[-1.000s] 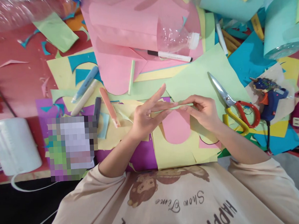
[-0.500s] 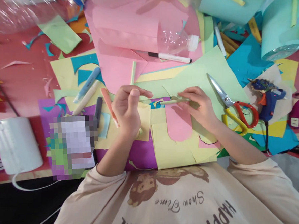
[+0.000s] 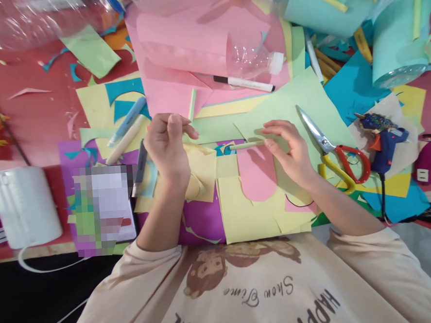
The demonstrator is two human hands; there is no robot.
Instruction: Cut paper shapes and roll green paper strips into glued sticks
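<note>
My right hand pinches the right end of a thin rolled pale green paper stick, holding it level above a pink rounded cut-out and yellow sheets. My left hand is off the stick and lies to the left with its fingers curled in and thumb against the forefinger. It covers the spot where an orange stick lay; what it holds is hidden. A second green paper stick lies just beyond it.
Scissors with red and yellow handles and a blue glue gun lie to the right. A black marker, a clear bottle, pink sheets, blue, cream and dark markers, and a white roll surround the paper pile.
My left hand let go of the green paper stick, moved left and curled over the orange stick. My right hand keeps the green stick, shifted slightly up.
</note>
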